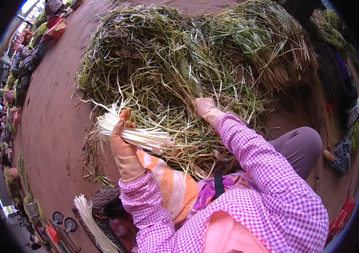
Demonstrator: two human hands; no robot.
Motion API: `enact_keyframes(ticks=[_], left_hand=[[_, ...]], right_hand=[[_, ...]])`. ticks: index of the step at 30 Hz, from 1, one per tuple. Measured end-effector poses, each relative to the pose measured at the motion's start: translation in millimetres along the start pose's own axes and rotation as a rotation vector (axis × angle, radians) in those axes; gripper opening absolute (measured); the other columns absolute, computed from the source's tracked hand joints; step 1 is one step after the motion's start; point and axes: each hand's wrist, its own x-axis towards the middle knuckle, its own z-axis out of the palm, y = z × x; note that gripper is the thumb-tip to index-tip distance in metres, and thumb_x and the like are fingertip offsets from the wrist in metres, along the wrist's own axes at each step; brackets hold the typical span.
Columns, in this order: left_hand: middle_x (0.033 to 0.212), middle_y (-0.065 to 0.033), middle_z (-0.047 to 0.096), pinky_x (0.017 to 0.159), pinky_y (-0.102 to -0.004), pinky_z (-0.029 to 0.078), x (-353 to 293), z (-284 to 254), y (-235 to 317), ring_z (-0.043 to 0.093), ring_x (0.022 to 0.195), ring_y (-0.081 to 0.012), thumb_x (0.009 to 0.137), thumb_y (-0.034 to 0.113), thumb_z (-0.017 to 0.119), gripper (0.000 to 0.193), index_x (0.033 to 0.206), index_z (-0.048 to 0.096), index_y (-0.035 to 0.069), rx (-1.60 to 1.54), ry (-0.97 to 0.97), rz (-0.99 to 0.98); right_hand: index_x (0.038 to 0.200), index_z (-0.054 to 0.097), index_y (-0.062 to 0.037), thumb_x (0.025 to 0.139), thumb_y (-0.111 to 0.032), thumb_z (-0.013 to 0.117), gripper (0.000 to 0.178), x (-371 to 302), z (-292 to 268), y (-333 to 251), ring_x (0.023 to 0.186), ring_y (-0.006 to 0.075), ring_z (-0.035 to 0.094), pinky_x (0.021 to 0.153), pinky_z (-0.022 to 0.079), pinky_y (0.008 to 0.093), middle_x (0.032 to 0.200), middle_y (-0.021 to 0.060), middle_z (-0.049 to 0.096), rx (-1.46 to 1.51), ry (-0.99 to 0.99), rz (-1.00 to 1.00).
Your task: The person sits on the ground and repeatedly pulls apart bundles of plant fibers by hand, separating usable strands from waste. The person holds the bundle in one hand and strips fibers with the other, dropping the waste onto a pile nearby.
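My gloved left hand (123,143) is closed around a thick bundle of long, thin white stalks (148,138), held nearly level above my lap. The bundle's ends stick out on both sides of the hand. At the near side of a big heap of green leafy stalks (145,55), my gloved right hand (208,110) is closed on some long green stalks (193,86) that run up into the heap. Its fingertips are hidden. An orange and white striped towel (174,179) lies over my lap.
Beside me at lower left, a black plastic crate (105,196) stands near another bundle of white stalks (93,221) and small wheels (70,224). Loose leaves litter the brown floor (53,114). At right lie a dark crate (331,67) and dark plastic bag (342,156).
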Motion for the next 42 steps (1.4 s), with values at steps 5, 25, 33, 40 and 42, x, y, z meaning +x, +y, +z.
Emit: enact_keyframes(ticks=[5,25,33,40,42], left_hand=[[0.1,-0.0126,0.067,0.072,-0.0296,0.058,-9.2,13.8,-3.2,0.065,0.077,-0.0144,0.093,0.001,0.054,0.034,0.126,0.05,-0.004,0.067,0.026,0.026],[0.084,-0.0142,0.068,0.056,-0.0287,0.057,-19.1,25.2,-44.1,0.063,0.065,-0.0162,0.092,0.009,0.065,0.022,0.106,0.068,-0.008,0.502,0.011,-0.103],[0.079,-0.0144,0.07,0.055,-0.0301,0.059,-17.4,21.7,-57.8,0.067,0.061,-0.0192,0.088,0.01,0.071,0.02,0.095,0.07,-0.009,0.52,-0.058,-0.154],[0.07,-0.0137,0.068,0.05,-0.0269,0.056,-15.5,20.9,-69.4,0.064,0.054,-0.0174,0.087,0.002,0.066,0.014,0.092,0.07,-0.01,0.632,-0.023,-0.158],[0.069,-0.0132,0.067,0.047,-0.0264,0.054,-12.9,23.7,-73.3,0.063,0.052,-0.0166,0.086,0.002,0.067,0.013,0.089,0.07,-0.01,0.678,-0.014,-0.125]], right_hand=[[0.113,0.07,-0.0065,0.093,-0.014,0.059,0.024,6.5,-20.3,21.5,0.092,0.0229,0.069,0.091,0.053,0.0322,0.101,0.0131,0.07,0.156,-0.135,0.187],[0.113,0.062,-0.0029,0.096,-0.024,0.061,0.027,-144.8,-29.0,0.6,0.068,0.0173,0.069,0.061,0.059,0.0296,0.095,0.0109,0.072,1.624,-0.507,-0.46],[0.113,0.064,-0.0034,0.096,-0.024,0.061,0.027,-164.2,-12.8,-25.8,0.069,0.0176,0.069,0.063,0.059,0.0294,0.095,0.009,0.072,1.446,-0.606,-0.385],[0.118,0.065,-0.0048,0.095,-0.031,0.063,0.034,-143.1,-50.6,-49.5,0.06,0.0125,0.066,0.055,0.057,0.0266,0.094,0.0067,0.073,1.318,-0.212,-0.272],[0.117,0.066,-0.0062,0.094,-0.029,0.064,0.032,-128.1,-62.6,-66.0,0.058,0.0114,0.065,0.053,0.056,0.0238,0.094,0.0055,0.073,1.458,-0.013,-0.341]])
